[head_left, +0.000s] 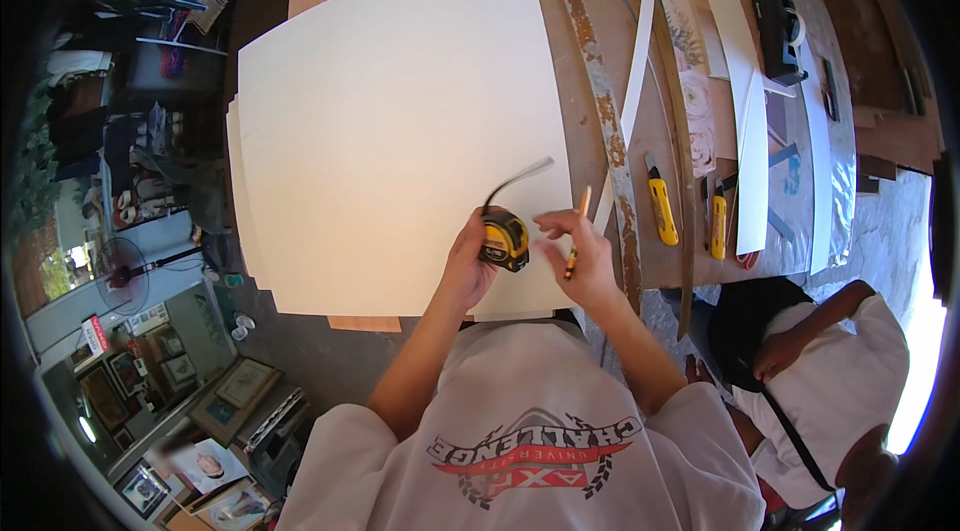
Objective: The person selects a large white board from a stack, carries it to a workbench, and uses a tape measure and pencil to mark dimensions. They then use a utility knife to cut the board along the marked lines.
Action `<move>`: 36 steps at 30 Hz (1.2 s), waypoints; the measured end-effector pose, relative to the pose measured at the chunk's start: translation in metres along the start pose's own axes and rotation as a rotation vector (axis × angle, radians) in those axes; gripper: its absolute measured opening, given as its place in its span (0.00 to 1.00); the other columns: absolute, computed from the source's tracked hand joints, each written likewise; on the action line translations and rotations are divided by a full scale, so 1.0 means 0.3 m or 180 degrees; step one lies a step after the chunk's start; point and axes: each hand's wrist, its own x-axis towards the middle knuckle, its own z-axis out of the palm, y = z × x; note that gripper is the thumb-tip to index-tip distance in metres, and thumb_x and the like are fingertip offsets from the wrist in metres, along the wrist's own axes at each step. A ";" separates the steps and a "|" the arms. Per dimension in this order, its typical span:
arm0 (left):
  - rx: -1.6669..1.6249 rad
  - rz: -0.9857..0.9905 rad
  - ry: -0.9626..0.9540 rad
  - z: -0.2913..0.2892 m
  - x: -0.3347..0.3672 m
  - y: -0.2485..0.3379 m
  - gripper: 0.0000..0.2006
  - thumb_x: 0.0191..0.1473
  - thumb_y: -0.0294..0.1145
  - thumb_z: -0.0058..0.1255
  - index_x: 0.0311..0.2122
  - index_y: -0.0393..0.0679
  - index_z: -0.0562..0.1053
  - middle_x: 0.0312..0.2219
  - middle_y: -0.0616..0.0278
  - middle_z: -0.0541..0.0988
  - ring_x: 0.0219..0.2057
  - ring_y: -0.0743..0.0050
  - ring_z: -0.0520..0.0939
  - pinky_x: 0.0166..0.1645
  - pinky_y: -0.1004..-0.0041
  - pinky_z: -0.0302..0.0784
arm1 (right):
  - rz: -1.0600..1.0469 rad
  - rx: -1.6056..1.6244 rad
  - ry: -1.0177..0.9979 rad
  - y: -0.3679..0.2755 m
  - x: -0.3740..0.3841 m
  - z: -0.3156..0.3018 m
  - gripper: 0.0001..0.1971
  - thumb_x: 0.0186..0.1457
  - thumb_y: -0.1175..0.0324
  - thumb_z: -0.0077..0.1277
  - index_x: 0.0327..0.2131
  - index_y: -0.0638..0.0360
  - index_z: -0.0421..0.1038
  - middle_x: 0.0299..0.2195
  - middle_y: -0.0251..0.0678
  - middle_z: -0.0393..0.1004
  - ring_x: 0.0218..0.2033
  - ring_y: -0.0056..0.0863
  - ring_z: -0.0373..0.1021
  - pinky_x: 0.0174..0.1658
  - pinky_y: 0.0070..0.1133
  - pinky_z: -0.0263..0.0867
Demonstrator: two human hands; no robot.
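A yellow and black tape measure (505,239) is in my left hand (468,266), with my fingers around its side. From its top a thin grey strip (520,173) curves out over the sheet; I cannot tell whether it is a strap or the blade. My right hand (590,261) is just to the right of it and carries a pencil (584,203) tucked between the fingers, point side hard to make out. Its thumb and forefinger are apart, near the tape measure but not touching it. Under both hands lies a large white board (390,121), stacked on similar sheets.
Right of the board lie a rusty metal straightedge (600,101), white strips (755,151) and two yellow utility knives (660,206) (719,221). A black tape dispenser (775,36) stands at the far right. Another person (830,361) sits at lower right. A fan (122,273) and framed pictures (240,386) are left.
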 end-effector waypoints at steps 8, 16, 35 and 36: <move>0.0766 0.0677 0.0447 -0.053 0.020 -0.011 0.25 0.69 0.53 0.39 0.61 0.47 0.59 0.50 0.63 0.72 0.52 0.73 0.74 0.59 0.68 0.71 | 0.1093 0.0128 -0.0457 0.051 0.071 0.130 0.13 0.58 0.73 0.59 0.46 0.64 0.73 0.35 0.45 0.78 0.35 0.38 0.78 0.35 0.29 0.74; 0.1229 0.1774 0.1260 -0.033 0.265 0.092 0.35 0.50 0.17 0.63 0.58 0.47 0.56 0.54 0.54 0.64 0.54 0.69 0.68 0.59 0.68 0.69 | 0.1296 0.0628 -0.0570 0.161 0.298 0.232 0.19 0.55 0.80 0.59 0.51 0.61 0.74 0.35 0.34 0.76 0.34 0.20 0.74 0.34 0.19 0.70; 0.4343 0.3478 0.2589 -0.575 0.906 0.972 0.38 0.38 0.41 0.77 0.50 0.35 0.66 0.42 0.50 0.76 0.42 0.63 0.80 0.48 0.68 0.78 | 0.0506 -0.1888 0.0507 0.786 1.090 -0.038 0.08 0.58 0.66 0.59 0.40 0.55 0.78 0.34 0.39 0.82 0.37 0.36 0.78 0.43 0.29 0.71; 0.4590 0.3451 0.2776 -0.582 0.914 0.982 0.38 0.38 0.41 0.77 0.50 0.35 0.66 0.41 0.50 0.77 0.41 0.65 0.81 0.47 0.70 0.79 | 0.0507 -0.1942 0.0556 0.790 1.098 -0.020 0.08 0.58 0.66 0.58 0.40 0.54 0.78 0.35 0.39 0.81 0.38 0.36 0.78 0.43 0.29 0.71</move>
